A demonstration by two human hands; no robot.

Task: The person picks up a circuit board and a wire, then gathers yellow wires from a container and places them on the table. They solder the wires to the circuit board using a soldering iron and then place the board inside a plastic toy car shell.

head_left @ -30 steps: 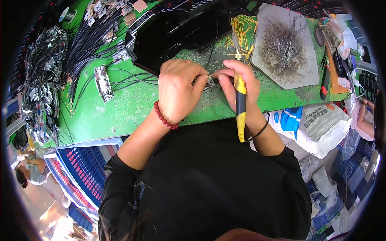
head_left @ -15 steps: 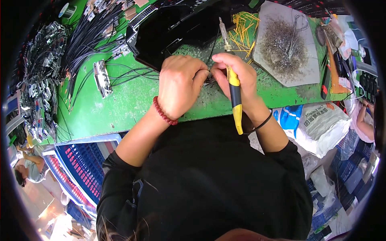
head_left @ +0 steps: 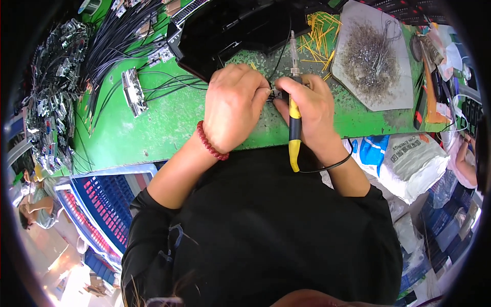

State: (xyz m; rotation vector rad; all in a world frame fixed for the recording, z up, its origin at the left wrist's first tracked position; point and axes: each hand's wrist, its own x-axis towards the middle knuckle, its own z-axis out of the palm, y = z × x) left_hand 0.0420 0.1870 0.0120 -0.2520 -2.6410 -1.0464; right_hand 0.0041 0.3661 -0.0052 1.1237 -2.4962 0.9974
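My right hand (head_left: pixel 312 102) is closed round a soldering iron (head_left: pixel 295 120) with a yellow and black handle. The iron's metal tip points away from me, toward the far side of the green bench, and its black cord loops down past my right wrist. My left hand (head_left: pixel 232 100), with a red bead bracelet at the wrist, is in a pinch. Between the two hands' fingertips shows a small dark and silvery part (head_left: pixel 273 95); fingers cover most of it, so its kind cannot be made out. The right fingertips are right beside it.
Bundled black cables (head_left: pixel 115 46) and a heap of small metallic pieces (head_left: pixel 53 97) lie left on the green bench (head_left: pixel 174 128). A silvery piece with wires (head_left: pixel 134 92) sits nearer. Beyond are a black plastic housing (head_left: pixel 245 30), yellow tubes (head_left: pixel 322 38) and a grey board with debris (head_left: pixel 348 77).
The right hand has shifted slightly right, and the soldering iron now stands more upright. The fingertips of the two hands are a little farther apart, with the small part showing between them.
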